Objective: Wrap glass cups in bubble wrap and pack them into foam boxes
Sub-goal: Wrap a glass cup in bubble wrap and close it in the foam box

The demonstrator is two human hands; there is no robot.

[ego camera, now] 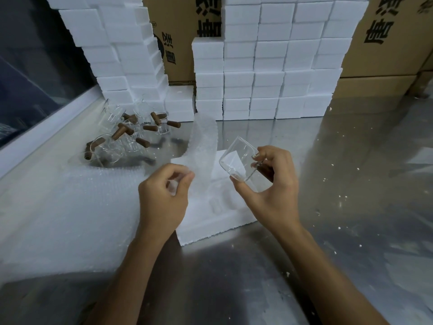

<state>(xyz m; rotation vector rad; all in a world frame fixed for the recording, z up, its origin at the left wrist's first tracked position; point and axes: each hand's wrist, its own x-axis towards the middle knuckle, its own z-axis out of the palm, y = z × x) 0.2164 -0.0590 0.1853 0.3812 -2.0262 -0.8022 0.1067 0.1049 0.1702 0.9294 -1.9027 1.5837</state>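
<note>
Cardboard cartons (pixel 185 43): upside-down black Chinese characters (illegible).

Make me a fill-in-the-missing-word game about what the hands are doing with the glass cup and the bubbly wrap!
1. The right hand holds a clear ____ cup.
2. The left hand pinches a strip of ____ wrap.
3. The spare cups at the back left have brown ____.
4. The open foam box under the hands is coloured ____.

Missing words: glass; bubble; handles; white
</note>
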